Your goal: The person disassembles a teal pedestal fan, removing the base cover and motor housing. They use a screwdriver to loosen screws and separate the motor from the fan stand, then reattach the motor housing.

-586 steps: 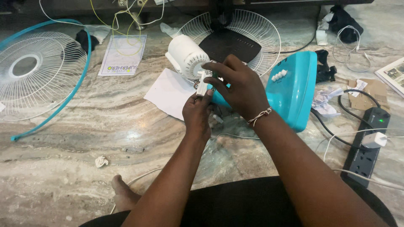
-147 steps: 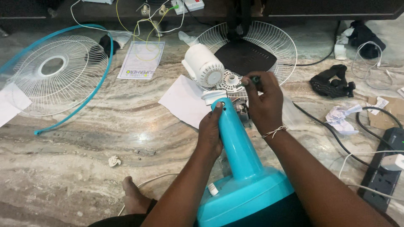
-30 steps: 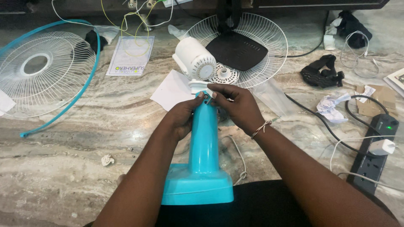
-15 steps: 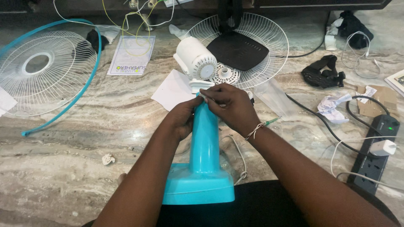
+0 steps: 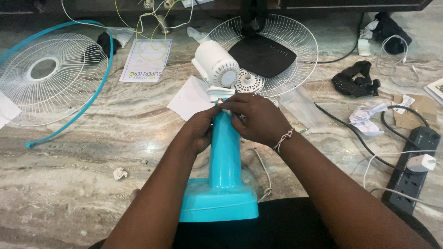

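Note:
A turquoise fan stand (image 5: 223, 175) lies along the marble floor with its square base toward me and its neck pointing away. My left hand (image 5: 199, 129) wraps the upper part of the neck from the left. My right hand (image 5: 258, 119) closes over the top of the neck, fingertips pinched where the white motor housing (image 5: 215, 64) joins it. What the fingertips pinch is hidden. A thin bracelet sits on my right wrist.
A white rear fan guard (image 5: 297, 41) with a black blade piece lies behind the motor. A front guard with a turquoise rim (image 5: 50, 76) lies at far left. White paper (image 5: 189, 97), a leaflet (image 5: 145, 60), a black power strip (image 5: 410, 175), cables and crumpled paper are scattered around.
Both hands stay on the top of the stand's neck. My right hand's fingers have shifted slightly over the joint; the stand has not moved.

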